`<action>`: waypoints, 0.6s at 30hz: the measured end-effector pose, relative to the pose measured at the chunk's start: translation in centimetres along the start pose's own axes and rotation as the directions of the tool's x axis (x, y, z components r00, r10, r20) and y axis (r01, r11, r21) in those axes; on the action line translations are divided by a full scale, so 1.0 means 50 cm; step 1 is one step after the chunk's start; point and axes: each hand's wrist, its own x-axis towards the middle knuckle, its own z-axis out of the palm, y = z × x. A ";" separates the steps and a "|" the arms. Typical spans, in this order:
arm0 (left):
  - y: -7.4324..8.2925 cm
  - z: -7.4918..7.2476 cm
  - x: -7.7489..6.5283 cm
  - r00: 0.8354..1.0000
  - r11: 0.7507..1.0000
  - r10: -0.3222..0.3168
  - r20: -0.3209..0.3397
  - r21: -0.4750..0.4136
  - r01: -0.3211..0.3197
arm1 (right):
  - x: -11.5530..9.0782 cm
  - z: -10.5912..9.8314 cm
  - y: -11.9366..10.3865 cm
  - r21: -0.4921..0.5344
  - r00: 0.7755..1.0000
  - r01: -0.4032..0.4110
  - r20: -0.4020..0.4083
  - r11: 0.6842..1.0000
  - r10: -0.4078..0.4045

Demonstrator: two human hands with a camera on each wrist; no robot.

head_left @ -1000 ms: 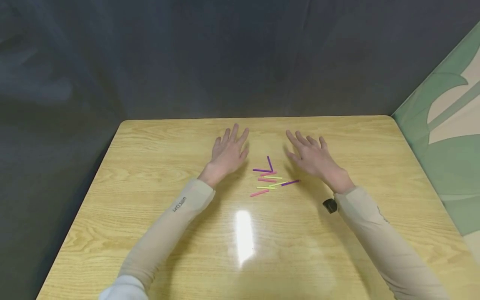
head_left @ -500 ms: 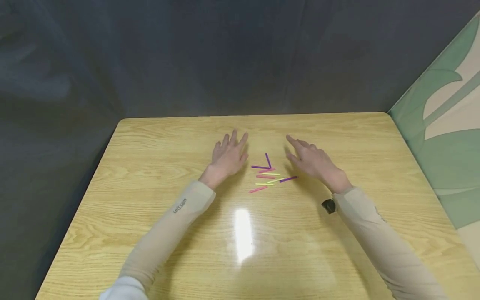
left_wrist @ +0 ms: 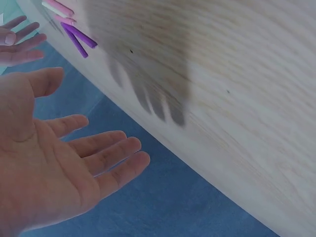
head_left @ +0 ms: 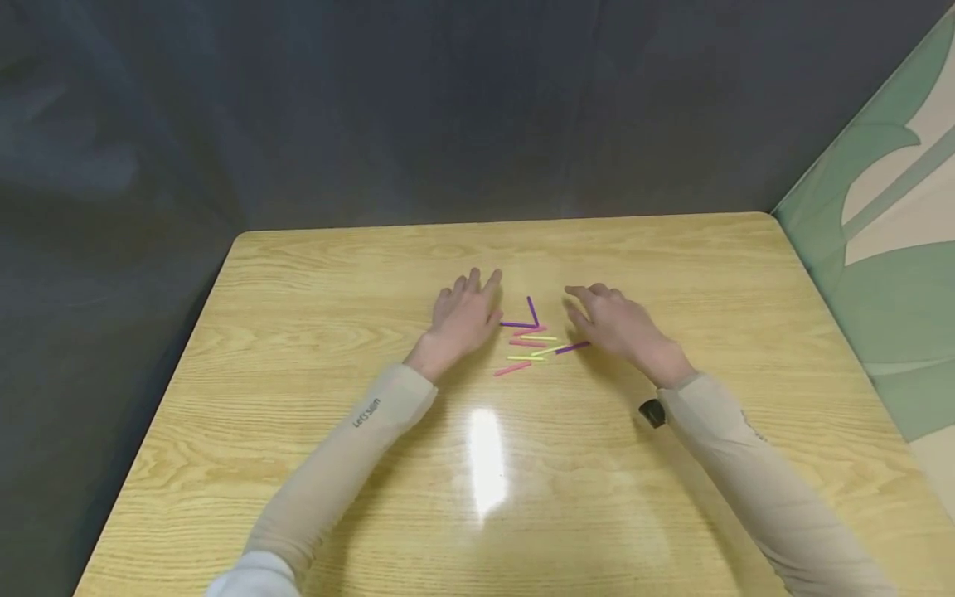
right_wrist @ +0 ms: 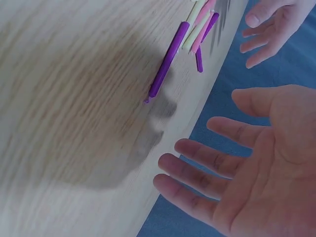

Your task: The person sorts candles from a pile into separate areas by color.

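Observation:
Several thin sticks lie in a loose group on the wooden table, among them a purple stick, a pink stick and a yellow stick. Two more purple sticks meet in a V at the far end of the group. To the left of the pile is my left hand, palm down, its fingers spread and loosely extended. My right hand is at the right, thumb near the purple stick. Both wrist views show relaxed fingers with nothing in them, above the tabletop. Whether a fingertip touches a stick cannot be told.
The wooden table ends at a dark curtain behind and at the left. A green and beige patterned cloth hangs at the right. A small black object sits beside the right sleeve cuff.
Both hands have come slightly nearer each other and the sticks. The right fingers have drawn closer together and bent a little. The head view has shifted slightly; the sticks keep their arrangement.

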 end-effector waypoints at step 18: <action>0.012 0.026 -0.017 0.981 0.981 0.172 -0.086 0.101 -0.164 | -0.021 0.013 0.007 0.001 0.999 -0.034 0.010 0.999 0.034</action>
